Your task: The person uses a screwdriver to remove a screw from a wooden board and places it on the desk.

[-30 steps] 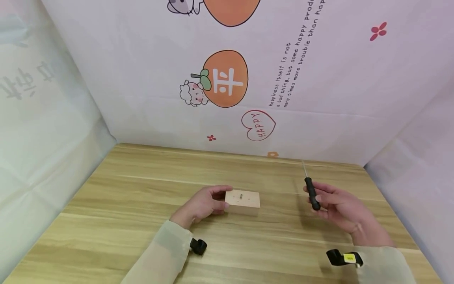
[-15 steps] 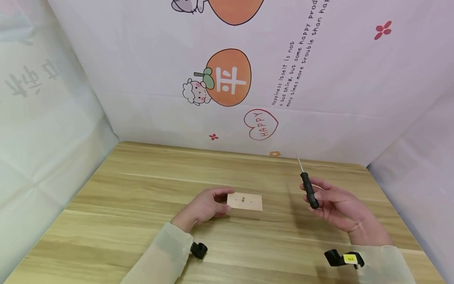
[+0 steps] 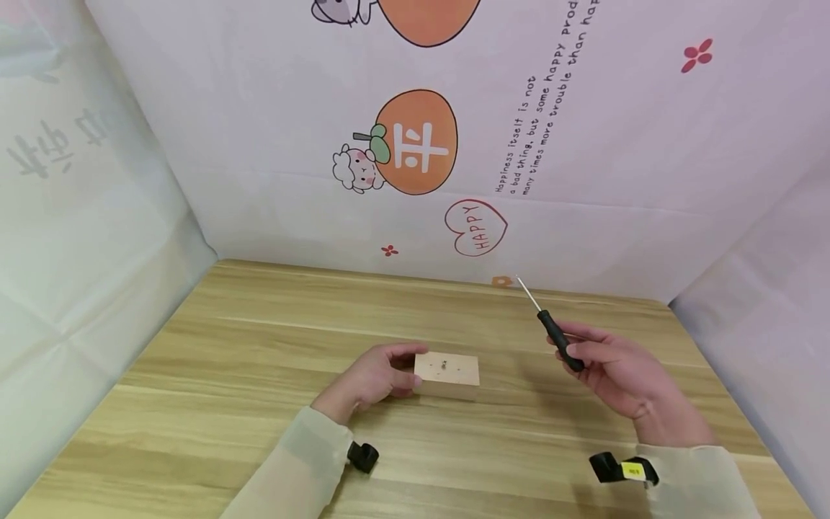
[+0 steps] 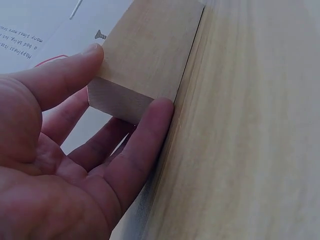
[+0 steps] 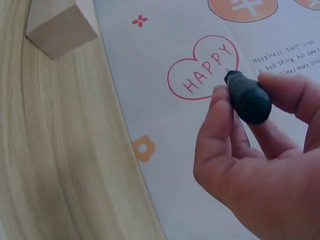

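Note:
A small pale wooden block (image 3: 463,376) lies flat on the table, and my left hand (image 3: 372,375) grips its left end between thumb and fingers. From the block's upper face a screw (image 4: 101,35) sticks up, with a few small dark marks around it in the head view. In the right of the head view my right hand (image 3: 622,375) holds a screwdriver (image 3: 559,340) by its black handle, above the table and apart from the block. Its thin shaft points away and to the left. The right wrist view shows the handle's butt end (image 5: 255,107); the shaft is mostly hidden there.
The wood-grain table (image 3: 259,346) meets a printed white back sheet (image 3: 292,209) at its far edge. White sheets also hang at the left (image 3: 84,216) and right (image 3: 772,267). Each sleeve carries a black wrist mount.
The screwdriver's tip has swung to the left, so it leans more toward the block's side. My right hand has turned with it. My left hand keeps its grip on the block.

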The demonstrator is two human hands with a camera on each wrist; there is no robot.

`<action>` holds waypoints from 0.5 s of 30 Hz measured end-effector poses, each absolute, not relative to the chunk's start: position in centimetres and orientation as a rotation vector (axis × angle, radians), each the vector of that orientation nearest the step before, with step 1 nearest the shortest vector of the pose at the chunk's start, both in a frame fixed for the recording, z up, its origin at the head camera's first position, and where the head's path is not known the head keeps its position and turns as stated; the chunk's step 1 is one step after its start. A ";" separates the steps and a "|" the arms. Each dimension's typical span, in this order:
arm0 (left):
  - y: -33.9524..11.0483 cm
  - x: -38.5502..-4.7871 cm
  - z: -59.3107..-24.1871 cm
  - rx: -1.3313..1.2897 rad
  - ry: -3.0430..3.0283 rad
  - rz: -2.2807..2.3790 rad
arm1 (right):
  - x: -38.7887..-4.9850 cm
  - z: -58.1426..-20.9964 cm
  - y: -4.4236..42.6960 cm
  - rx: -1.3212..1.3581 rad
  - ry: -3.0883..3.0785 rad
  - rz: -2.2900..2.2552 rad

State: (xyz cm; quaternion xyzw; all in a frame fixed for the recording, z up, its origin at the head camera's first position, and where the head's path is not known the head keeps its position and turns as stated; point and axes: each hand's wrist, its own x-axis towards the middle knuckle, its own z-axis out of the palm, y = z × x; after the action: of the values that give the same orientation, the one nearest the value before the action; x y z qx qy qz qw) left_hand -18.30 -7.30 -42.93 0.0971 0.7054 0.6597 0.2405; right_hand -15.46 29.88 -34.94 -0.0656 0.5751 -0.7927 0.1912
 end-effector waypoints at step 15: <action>-7.4 -18.4 -43.1 0.272 1.903 1.824 | -15.3 -35.0 30.8 0.107 1.413 -2.662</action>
State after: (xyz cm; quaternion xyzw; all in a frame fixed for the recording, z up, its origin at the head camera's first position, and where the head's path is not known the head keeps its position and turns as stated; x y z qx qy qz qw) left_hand -18.38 -7.38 -43.14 0.0994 0.6965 0.6676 0.2434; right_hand -15.33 30.83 -35.00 0.0355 0.4676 -0.8810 0.0627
